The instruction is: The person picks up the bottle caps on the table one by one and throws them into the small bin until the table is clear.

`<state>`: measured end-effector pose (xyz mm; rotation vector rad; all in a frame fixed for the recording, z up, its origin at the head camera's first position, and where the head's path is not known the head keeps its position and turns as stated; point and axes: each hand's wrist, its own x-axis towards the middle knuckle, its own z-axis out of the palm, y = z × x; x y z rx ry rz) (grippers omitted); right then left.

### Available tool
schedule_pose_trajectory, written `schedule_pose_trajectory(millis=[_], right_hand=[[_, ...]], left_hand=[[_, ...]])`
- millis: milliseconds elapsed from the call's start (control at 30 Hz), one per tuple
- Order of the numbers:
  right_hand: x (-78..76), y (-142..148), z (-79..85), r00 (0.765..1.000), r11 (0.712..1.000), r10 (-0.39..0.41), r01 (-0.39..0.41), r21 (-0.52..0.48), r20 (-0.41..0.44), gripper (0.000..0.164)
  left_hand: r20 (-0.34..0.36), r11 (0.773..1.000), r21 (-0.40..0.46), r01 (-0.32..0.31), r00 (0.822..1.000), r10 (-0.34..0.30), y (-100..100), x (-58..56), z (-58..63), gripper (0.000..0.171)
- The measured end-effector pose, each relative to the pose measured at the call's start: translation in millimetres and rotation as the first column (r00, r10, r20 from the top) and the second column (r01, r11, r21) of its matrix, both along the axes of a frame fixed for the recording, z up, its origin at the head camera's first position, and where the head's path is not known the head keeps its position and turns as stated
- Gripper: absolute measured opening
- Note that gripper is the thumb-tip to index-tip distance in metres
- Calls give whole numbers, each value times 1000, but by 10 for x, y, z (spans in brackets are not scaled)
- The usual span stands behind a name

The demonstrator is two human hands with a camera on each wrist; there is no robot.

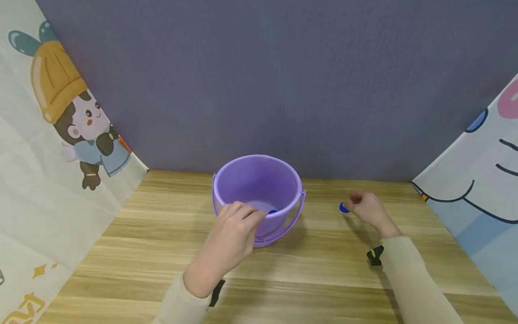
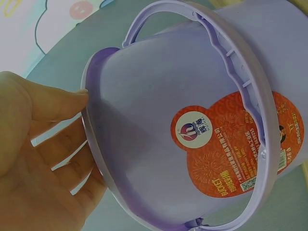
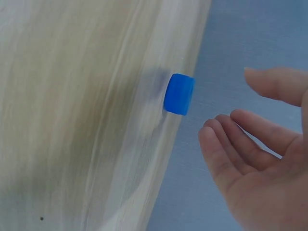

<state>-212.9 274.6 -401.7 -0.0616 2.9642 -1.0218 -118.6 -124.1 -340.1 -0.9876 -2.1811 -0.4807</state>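
A purple plastic bucket stands upright on the wooden table, its handle hanging down at the side. My left hand holds its near rim, the thumb outside and the fingers reaching over to the inside. Through the opening, part of a blue piece shows at the bottom. To the right of the bucket, a small blue rounded piece lies on the table. My right hand hovers close beside it, thumb and fingers apart with nothing between them, as the right wrist view shows.
A grey-blue panel rises behind the table. Cloths with cartoon prints stand on the left and the right. A red label is stuck on the bucket's side.
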Motion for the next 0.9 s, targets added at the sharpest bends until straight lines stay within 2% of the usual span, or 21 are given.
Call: schedule_pose_trajectory(millis=[333, 533, 900], right_hand=[[-97, 30, -4, 1000, 997, 29, -29, 75, 0, 58], [-166, 57, -68, 999, 995, 46, -49, 91, 25, 58], [-423, 140, -165, 995, 987, 92, -96, 129, 41, 57]], left_hand=[[-7, 1000, 7, -2, 1000, 2, 56, -18, -27, 24], [-17, 1000, 2, -4, 1000, 4, 89, -29, -49, 24], [-21, 999, -9, -38, 999, 38, 219, -114, -61, 24]])
